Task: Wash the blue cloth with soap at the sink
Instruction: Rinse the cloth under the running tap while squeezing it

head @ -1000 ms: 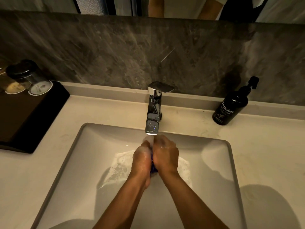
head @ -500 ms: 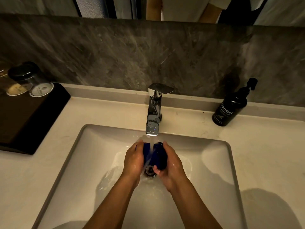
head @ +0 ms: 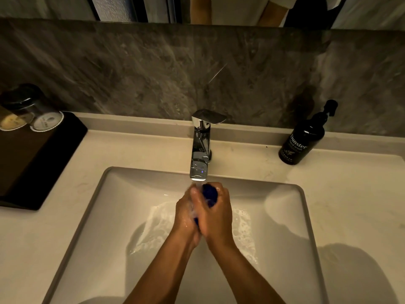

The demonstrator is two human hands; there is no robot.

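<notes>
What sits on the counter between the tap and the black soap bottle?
Nothing: in the head view the stretch of pale counter between the chrome tap and the black soap bottle is bare, apart from faint smudges.

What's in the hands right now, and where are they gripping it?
The blue cloth, bunched between left hand and right hand; fingers wrap its middle, top end poking out.

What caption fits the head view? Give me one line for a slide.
Both hands, left hand and right hand, squeeze the blue cloth under the running faucet over the sink.
</notes>
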